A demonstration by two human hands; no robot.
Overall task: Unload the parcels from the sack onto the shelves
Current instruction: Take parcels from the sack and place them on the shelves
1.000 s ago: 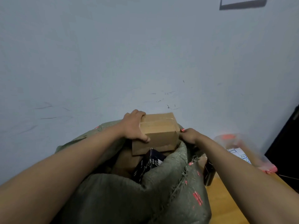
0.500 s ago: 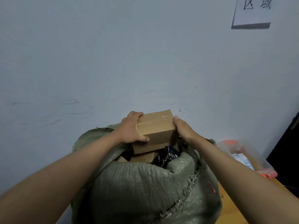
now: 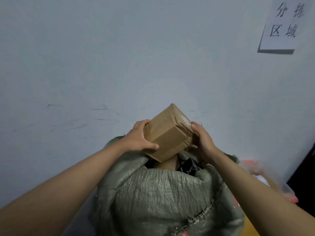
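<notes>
Head view: both hands hold a brown cardboard box (image 3: 167, 133) tilted above the open mouth of a green woven sack (image 3: 162, 193). The left hand (image 3: 139, 138) curls round the box's left side, thumb across its front; the right hand (image 3: 202, 138) grips the taped right end, its fingertips hidden behind the box. Inside the sack, another brown parcel (image 3: 167, 163) and a black one (image 3: 189, 166) are mostly covered. A blurred plastic bag (image 3: 265, 174) lies at right. Bare wall (image 3: 119, 57) stands behind, a paper sign (image 3: 283, 26) cut off at the corner.
</notes>
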